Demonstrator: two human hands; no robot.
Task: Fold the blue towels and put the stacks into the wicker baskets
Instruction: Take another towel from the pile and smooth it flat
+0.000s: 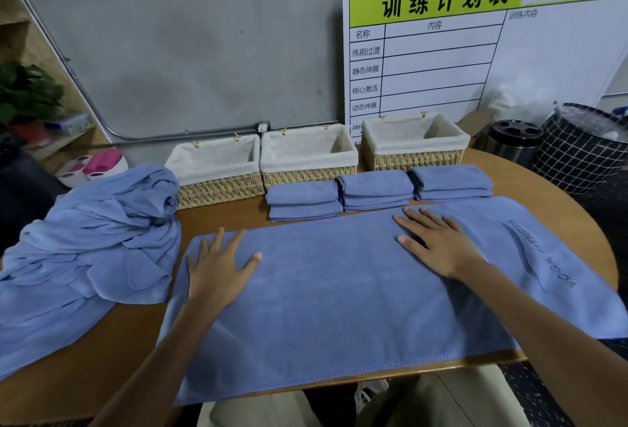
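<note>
Nearest to us, a blue towel (339,290) lies spread flat across the wooden surface (119,335), its near edge hanging just over the rim. Both our forearms reach forward onto it. Our left hand (217,267) rests palm down near the towel's left end, fingers straight and spread, its grip open and holding nothing. Our right hand (438,243) lies palm down toward the far right of the towel, fingers likewise straight and fanned, its grip open too. Printed lettering shows at the towel's right end. To the left, a heap of unfolded towels (88,250) is piled on the surface. Just beyond the spread towel, three folded stacks (377,190) sit in a row, touching one another. Behind them stand three wicker baskets (307,154) side by side, each lined with white cloth; we see only lining inside them. A white board (441,52) with a green header leans on the wall behind.
</note>
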